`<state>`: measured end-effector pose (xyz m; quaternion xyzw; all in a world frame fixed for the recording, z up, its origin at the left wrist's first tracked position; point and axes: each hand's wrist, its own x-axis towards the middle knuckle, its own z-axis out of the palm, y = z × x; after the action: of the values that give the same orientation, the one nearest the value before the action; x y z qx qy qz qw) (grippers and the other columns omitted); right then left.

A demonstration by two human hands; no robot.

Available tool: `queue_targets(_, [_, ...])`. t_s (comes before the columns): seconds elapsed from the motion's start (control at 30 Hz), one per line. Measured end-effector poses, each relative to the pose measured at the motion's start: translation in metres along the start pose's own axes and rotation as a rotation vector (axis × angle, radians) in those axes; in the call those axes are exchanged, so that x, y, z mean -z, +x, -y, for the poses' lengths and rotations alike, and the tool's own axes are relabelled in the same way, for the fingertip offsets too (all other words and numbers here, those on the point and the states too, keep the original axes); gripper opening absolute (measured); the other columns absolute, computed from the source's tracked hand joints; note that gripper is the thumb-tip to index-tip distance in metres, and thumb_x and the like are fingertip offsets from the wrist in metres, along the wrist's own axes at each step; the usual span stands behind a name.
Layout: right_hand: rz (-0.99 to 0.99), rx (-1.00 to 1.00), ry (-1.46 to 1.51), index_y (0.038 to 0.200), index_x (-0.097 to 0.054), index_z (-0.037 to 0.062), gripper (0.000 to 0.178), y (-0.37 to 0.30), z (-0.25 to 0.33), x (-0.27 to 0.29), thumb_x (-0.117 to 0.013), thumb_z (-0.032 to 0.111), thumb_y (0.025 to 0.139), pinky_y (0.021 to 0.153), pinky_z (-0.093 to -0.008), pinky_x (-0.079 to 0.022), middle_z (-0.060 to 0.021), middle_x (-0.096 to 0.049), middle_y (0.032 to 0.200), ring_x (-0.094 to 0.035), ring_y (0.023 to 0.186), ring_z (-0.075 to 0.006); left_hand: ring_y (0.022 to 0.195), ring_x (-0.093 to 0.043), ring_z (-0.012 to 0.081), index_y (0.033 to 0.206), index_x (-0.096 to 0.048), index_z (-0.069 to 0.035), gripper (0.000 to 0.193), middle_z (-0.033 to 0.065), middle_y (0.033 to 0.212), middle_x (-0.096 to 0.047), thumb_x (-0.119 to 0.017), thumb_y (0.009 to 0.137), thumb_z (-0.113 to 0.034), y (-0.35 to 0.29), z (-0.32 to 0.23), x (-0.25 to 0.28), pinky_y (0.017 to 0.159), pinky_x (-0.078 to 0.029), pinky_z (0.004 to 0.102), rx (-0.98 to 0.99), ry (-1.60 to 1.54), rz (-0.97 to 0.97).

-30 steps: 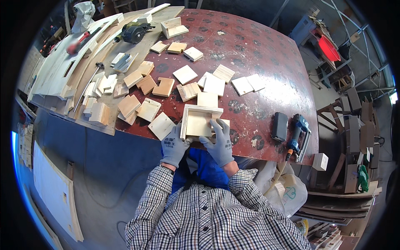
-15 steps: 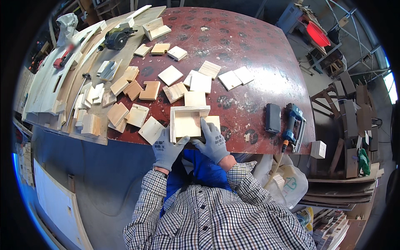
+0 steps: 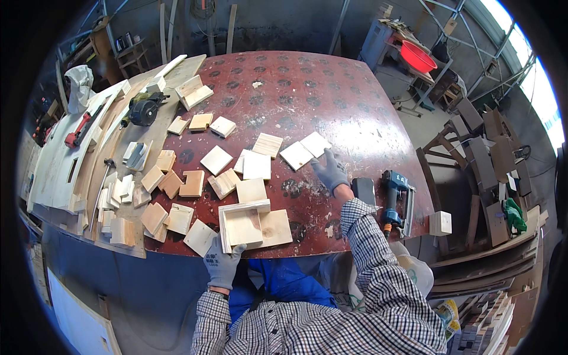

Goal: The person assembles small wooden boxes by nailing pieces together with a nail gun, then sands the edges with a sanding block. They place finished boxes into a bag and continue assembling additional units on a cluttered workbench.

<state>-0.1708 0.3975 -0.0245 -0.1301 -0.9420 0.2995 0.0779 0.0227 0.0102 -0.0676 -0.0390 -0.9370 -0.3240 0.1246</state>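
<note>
My gloved left hand (image 3: 222, 264) grips the lower left corner of a partly built wooden box (image 3: 244, 210) at the table's near edge. Its thumb lies at the near side, and its other fingers are partly hidden at the left wall. A flat wooden square (image 3: 276, 228) lies against the box's right side, and another square (image 3: 252, 190) lies behind it. My gloved right hand (image 3: 331, 173) stretches out to the right with fingers apart, nothing in it. Its fingertips are at the edge of a pale wooden square (image 3: 316, 144); I cannot tell whether they touch. A second square (image 3: 296, 155) adjoins that one.
A blue nail gun (image 3: 391, 204) and a dark case (image 3: 363, 190) lie right of my right hand. Many loose wood pieces (image 3: 216, 160) cover the left and middle of the red table (image 3: 331, 83). A circular saw (image 3: 142, 110) sits on boards at the far left.
My right hand has let go of the box and reached right and away from me to the pale squares. My left hand stays on the box. The view has tilted up and shifted.
</note>
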Motion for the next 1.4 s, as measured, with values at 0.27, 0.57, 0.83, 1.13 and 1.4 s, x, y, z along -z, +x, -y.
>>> queue_targets(0.27, [0.248, -0.006, -0.421, 0.170, -0.028, 0.0190, 0.109, 0.050, 0.026, -0.028, -0.060, 0.082, 0.087, 0.129, -0.0633, -0.016, -0.0317, -0.023, 0.173, -0.016, 0.161, -0.0543, 0.104, -0.072, 0.0362, 0.141, -0.060, -0.011, 0.076, 0.0155, 0.120, -0.071, -0.063, 0.096, -0.072, -0.003, -0.009, 0.014, 0.085, -0.060, 0.0465, 0.074, 0.012, 0.022])
queue_targets(0.57, [0.554, 0.530, -0.437, 0.161, -0.046, 0.0232, 0.100, 0.024, -0.012, 0.011, -0.092, 0.048, 0.075, 0.129, -0.0565, -0.026, -0.0225, -0.032, 0.171, -0.025, 0.160, -0.0454, 0.111, -0.071, 0.0379, 0.150, -0.055, -0.012, 0.077, 0.0175, 0.125, -0.070, -0.071, 0.095, -0.063, -0.014, 0.002, -0.003, 0.089, -0.059, 0.0475, 0.085, -0.028, -0.011])
queue_targets(0.83, [0.489, 0.676, -0.158, 0.143, -0.066, 0.0139, 0.065, 0.004, -0.057, 0.026, -0.088, 0.029, 0.084, 0.123, -0.0518, -0.039, -0.0247, -0.050, 0.158, -0.044, 0.150, -0.0447, 0.102, -0.073, 0.0368, 0.145, -0.057, -0.012, 0.071, 0.0156, 0.121, -0.070, -0.069, 0.096, -0.062, -0.007, -0.001, -0.005, 0.082, -0.061, 0.0470, 0.069, -0.017, -0.019])
queue_targets(1.13, [0.287, 0.001, -0.689, 0.156, -0.051, 0.0058, 0.103, -0.076, 0.044, 0.000, -0.066, 0.080, 0.087, 0.113, -0.0540, -0.047, -0.0285, -0.059, 0.149, -0.059, 0.136, -0.0462, 0.100, -0.073, 0.0356, 0.142, -0.056, -0.010, 0.071, 0.0154, 0.119, -0.070, -0.059, 0.100, -0.067, -0.013, 0.000, 0.001, 0.078, -0.059, 0.0475, 0.080, 0.030, 0.006])
queue_targets(1.4, [0.190, -0.036, -0.632, 0.136, -0.067, -0.0005, 0.087, -0.065, 0.057, -0.001, -0.077, 0.067, 0.082, 0.101, -0.0494, -0.057, -0.0262, -0.072, 0.131, -0.071, 0.121, -0.0421, 0.096, -0.074, 0.0370, 0.138, -0.060, -0.013, 0.067, 0.0152, 0.116, -0.071, -0.063, 0.097, -0.066, -0.007, 0.002, -0.005, 0.076, -0.060, 0.0469, 0.041, 0.040, -0.073])
